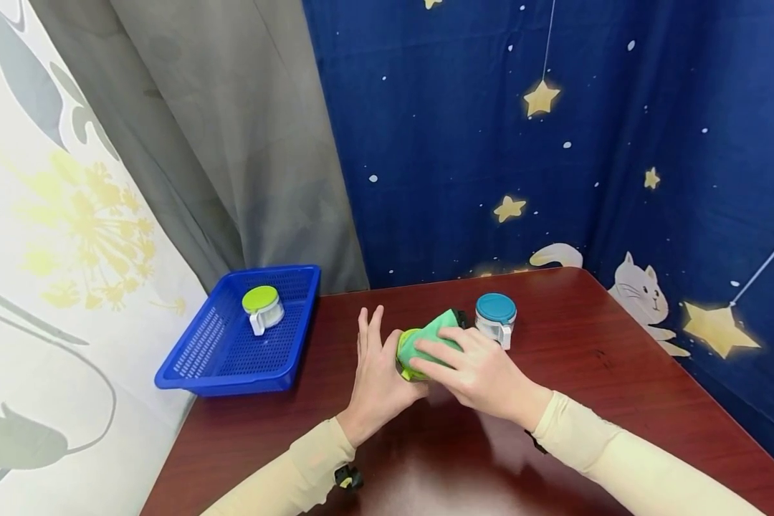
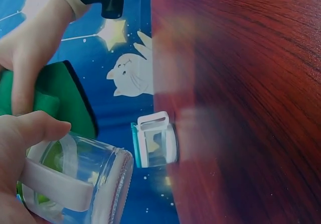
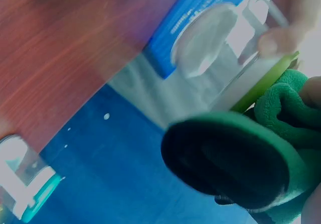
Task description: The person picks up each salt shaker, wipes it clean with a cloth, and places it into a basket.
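Observation:
My left hand [image 1: 382,380] holds a clear jar [image 2: 103,158] with a yellow-green lid [image 1: 405,344] and a white handle [image 2: 60,184], raised above the table and tilted. In my right hand [image 1: 484,374] is a green cloth [image 1: 433,342], gripped by the fingers and lying against the lid. A dark underside of the cloth [image 3: 225,158] shows in the right wrist view. Cloth and fingers cover much of the lid in the head view. Beyond the right hand, a similar jar with a teal lid [image 1: 496,308] stands on the table.
At the left of the brown table [image 1: 619,373] is a blue plastic basket [image 1: 290,369]. Inside it stands another handled jar with a yellow-green lid [image 1: 261,297]. Grey [image 1: 232,107] and blue star-printed curtains [image 1: 451,143] hang behind the table.

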A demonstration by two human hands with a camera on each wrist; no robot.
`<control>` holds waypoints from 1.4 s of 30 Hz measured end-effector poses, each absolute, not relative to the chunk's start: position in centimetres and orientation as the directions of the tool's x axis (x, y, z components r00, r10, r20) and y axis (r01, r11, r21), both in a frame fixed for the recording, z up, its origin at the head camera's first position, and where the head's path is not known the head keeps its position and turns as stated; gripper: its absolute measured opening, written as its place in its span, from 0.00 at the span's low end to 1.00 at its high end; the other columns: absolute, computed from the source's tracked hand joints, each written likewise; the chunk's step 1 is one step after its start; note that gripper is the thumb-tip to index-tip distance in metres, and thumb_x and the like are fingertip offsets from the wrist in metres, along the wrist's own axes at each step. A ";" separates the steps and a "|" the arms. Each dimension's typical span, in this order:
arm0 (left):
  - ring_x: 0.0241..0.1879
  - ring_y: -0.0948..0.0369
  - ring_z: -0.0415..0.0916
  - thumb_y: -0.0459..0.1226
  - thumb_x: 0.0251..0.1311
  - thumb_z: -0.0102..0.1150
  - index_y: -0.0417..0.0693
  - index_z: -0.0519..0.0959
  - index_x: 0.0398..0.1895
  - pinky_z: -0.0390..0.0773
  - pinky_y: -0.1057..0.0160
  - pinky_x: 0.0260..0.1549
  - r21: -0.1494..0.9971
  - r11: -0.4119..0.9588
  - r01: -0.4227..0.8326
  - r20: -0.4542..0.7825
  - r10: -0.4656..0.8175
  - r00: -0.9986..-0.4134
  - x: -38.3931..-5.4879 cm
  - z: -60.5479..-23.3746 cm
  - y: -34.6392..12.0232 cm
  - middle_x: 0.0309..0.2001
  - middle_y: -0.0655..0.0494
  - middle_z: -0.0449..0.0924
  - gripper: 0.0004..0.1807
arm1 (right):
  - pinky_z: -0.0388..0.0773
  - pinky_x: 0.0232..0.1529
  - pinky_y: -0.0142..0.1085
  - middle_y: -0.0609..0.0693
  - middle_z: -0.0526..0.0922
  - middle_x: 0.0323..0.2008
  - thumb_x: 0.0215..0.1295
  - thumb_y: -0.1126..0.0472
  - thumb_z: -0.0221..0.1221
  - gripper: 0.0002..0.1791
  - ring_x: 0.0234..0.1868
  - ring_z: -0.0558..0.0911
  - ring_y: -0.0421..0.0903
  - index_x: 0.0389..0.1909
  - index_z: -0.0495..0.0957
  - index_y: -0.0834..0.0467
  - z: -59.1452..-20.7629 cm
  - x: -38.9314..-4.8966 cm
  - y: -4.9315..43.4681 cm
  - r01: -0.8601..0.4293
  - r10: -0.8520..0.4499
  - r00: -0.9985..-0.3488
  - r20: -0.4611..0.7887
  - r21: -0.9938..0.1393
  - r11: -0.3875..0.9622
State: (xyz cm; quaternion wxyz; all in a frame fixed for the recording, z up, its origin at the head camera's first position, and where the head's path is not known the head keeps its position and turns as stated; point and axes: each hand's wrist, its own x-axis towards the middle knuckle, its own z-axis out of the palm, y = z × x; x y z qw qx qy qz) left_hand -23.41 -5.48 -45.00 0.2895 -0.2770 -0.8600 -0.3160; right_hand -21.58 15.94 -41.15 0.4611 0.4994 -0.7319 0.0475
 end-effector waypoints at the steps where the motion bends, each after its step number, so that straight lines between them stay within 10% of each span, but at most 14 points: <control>1: 0.78 0.43 0.30 0.55 0.33 0.81 0.47 0.78 0.48 0.55 0.31 0.66 0.384 0.645 0.661 0.670 0.297 -0.680 -23.4 -45.1 -5.5 0.78 0.43 0.46 0.38 | 0.82 0.37 0.47 0.51 0.82 0.57 0.73 0.62 0.52 0.17 0.48 0.81 0.57 0.56 0.84 0.52 -41.2 -21.4 15.7 -0.777 -0.690 -0.067 0.720 0.396 0.489; 6: 0.78 0.45 0.30 0.54 0.34 0.80 0.46 0.78 0.49 0.64 0.40 0.65 0.402 0.631 0.664 0.657 0.306 -0.689 -23.4 -45.2 -5.5 0.78 0.44 0.46 0.37 | 0.82 0.36 0.47 0.51 0.82 0.56 0.73 0.61 0.50 0.18 0.48 0.81 0.58 0.55 0.84 0.52 -41.1 -21.1 15.4 -0.771 -0.686 -0.067 0.724 0.399 0.496; 19: 0.78 0.42 0.29 0.54 0.33 0.82 0.44 0.78 0.49 0.47 0.28 0.66 0.367 0.623 0.691 0.684 0.323 -0.654 -23.0 -45.3 -5.3 0.79 0.43 0.43 0.39 | 0.82 0.44 0.52 0.53 0.80 0.59 0.64 0.64 0.58 0.21 0.53 0.80 0.60 0.59 0.82 0.53 -41.5 -21.8 16.0 -0.747 -0.702 -0.127 0.701 0.399 0.533; 29: 0.78 0.43 0.28 0.55 0.31 0.83 0.44 0.77 0.50 0.46 0.30 0.67 0.359 0.634 0.685 0.675 0.331 -0.659 -22.8 -45.0 -5.5 0.79 0.46 0.43 0.42 | 0.81 0.44 0.52 0.52 0.81 0.59 0.57 0.62 0.67 0.26 0.53 0.80 0.58 0.59 0.81 0.52 -42.3 -24.1 18.5 -0.701 -0.631 -0.277 0.725 0.297 0.649; 42: 0.78 0.43 0.31 0.55 0.32 0.82 0.46 0.79 0.47 0.50 0.29 0.66 0.453 0.657 0.603 0.638 0.233 -0.734 -24.0 -44.2 -6.2 0.78 0.45 0.46 0.39 | 0.81 0.46 0.53 0.53 0.81 0.59 0.58 0.63 0.63 0.24 0.52 0.80 0.59 0.58 0.82 0.52 -41.6 -22.3 16.7 -0.773 -0.640 -0.200 0.742 0.282 0.569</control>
